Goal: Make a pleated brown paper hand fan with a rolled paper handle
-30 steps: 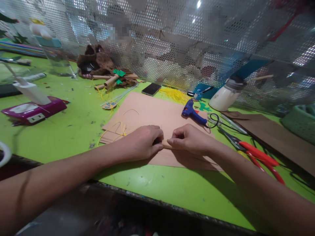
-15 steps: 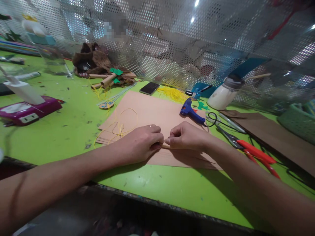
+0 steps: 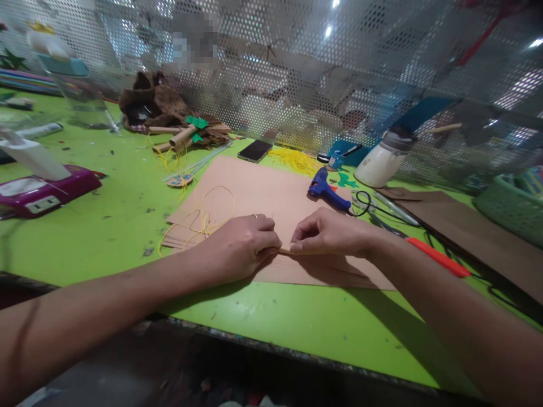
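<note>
Both of my hands work at the near edge of a tan kraft paper sheet (image 3: 254, 186), which lies on a stack of similar sheets. This edge looks curled into a narrow roll. My left hand (image 3: 244, 246), with a ring on one finger, is closed on the roll; its fingertips are partly hidden. Just right of it, my right hand (image 3: 324, 233) pinches the same paper between thumb and fingers, a small gap from the left. Thin yellow string (image 3: 206, 223) loops over the paper beside my left wrist.
A blue glue gun (image 3: 326, 189) lies at the paper's right corner. Orange-handled scissors (image 3: 439, 257) are partly under my right forearm. Behind are a phone (image 3: 254, 151), yellow shreds (image 3: 297, 160), a white bottle (image 3: 377, 161) and paper rolls (image 3: 182, 137). A purple power strip (image 3: 51, 189) stands left.
My right hand has shifted slightly right along the paper edge, widening the gap between my hands. My right forearm now covers more of the scissors. The view has moved slightly.
</note>
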Available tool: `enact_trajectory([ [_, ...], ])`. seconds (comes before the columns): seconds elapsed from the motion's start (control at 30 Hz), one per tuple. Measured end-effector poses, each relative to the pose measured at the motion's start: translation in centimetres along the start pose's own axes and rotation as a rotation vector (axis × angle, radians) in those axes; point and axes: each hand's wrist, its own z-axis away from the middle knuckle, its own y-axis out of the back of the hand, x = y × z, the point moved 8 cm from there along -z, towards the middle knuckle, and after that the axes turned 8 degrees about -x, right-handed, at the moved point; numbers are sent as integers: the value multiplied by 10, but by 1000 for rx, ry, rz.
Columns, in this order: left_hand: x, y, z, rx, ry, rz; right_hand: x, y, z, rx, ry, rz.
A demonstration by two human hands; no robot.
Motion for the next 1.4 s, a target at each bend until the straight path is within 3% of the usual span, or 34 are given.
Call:
enact_trajectory([
  [0.13, -1, -1, 0, 5, 1, 6, 2, -2, 2, -16, 3, -36],
  [0.4, -1, 0, -1, -16, 29, 34, 18, 1, 3, 103, -150, -109],
  [0.83, -4, -2, -1, -1, 29, 88, 24, 0, 7, 77, -143, -267],
  [1.0, -4, -2, -1, 10, 38, 105, 25, 3, 7, 104, -186, -167],
  [1.17, -4, -2, -1, 11, 47, 102, 15, 0, 2, 147, -111, -58],
  [1.4, -4, -3, -1, -5, 55, 111, 16, -1, -1, 175, -136, 74],
])
